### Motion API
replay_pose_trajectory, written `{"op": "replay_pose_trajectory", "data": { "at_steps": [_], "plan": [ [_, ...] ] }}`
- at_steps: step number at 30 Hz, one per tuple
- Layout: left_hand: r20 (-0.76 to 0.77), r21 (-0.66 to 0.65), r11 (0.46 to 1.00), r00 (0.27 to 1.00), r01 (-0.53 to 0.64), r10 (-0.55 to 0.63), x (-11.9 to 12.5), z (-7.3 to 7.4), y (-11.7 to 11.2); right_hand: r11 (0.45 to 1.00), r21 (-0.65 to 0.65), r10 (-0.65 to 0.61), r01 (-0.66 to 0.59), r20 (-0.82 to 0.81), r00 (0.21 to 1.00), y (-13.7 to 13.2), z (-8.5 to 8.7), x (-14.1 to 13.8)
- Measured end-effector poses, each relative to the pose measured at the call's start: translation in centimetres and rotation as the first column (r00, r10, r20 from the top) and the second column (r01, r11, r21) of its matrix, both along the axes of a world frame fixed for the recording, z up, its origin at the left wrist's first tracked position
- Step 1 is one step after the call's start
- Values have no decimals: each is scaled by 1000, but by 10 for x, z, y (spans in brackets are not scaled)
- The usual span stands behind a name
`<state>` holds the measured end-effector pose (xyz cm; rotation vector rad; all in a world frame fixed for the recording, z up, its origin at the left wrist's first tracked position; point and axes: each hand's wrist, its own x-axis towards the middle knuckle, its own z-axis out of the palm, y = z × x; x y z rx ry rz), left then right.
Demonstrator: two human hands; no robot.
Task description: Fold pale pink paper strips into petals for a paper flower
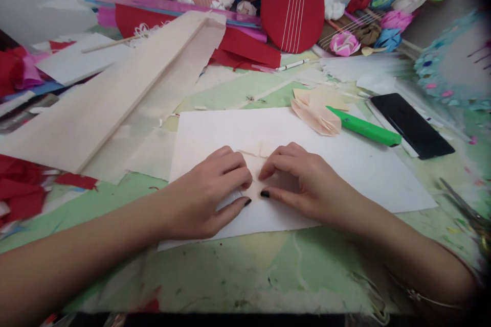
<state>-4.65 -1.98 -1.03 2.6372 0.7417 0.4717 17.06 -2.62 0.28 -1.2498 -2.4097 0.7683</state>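
A small pale peach paper piece lies on a white sheet in the middle of the green table. My left hand and my right hand meet over it, fingers curled and pressed down on the paper. Most of the piece is hidden under the fingers. Their fingertips almost touch each other.
A folded peach paper fan, a green cutter and a black phone lie at the right. Scissors sit at the right edge. Long cream paper strips, red scraps and paper flowers crowd the left and back.
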Motion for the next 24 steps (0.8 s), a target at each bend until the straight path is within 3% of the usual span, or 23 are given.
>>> {"op": "replay_pose_trajectory", "data": {
  "at_steps": [14, 19, 24],
  "plan": [
    [85, 115, 993, 995, 37, -47, -2, 1, -1, 1000, -24, 11, -10, 38, 999, -3, -1, -4],
    [139, 275, 959, 984, 70, -112, -4, -2, -1, 999, 36, -1, -1, 65, 998, -4, -3, -4],
    [115, 384, 919, 982, 93, -147, -4, -3, -4, 999, 6, 32, -33, 80, 996, -6, -3, -4]
  ]
}}
